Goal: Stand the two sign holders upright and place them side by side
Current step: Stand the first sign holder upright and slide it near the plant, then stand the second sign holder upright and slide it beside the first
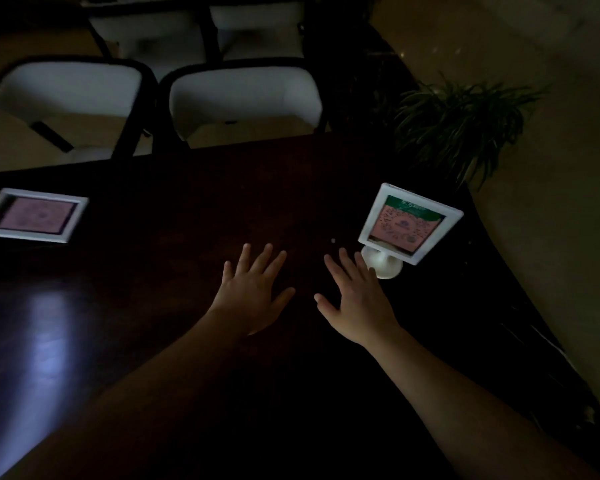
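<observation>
Sign holders are the job here, and there are two of them on the dark shiny wooden table (174, 271). One white square-framed sign holder with a round white foot (407, 226) stands up on the right side of the table, near the edge, showing a pink and green card. The other white-framed sign holder with a pink card (32, 216) lies flat on its back far off at the left side, well apart from the first. Both hands rest spread out in the middle of the table and hold nothing. The left hand (253, 292) lies flat with fingers wide, touching neither sign. The right hand (357, 303) is spread too, and its fingertips (361, 263) come right up beside the round foot of the standing sign; I cannot tell if they touch it. I think one sign is done and the flat one is the step left. The next move calls for a long reach to the left, lifting that frame onto its foot and bringing it beside the standing one. The green strip on the standing card has some writing, but the room is too dark and it is too blurry to read. Past the table stand white-cushioned chairs with black frames (243, 98), and a leafy green plant (461, 119) sits at the right.
</observation>
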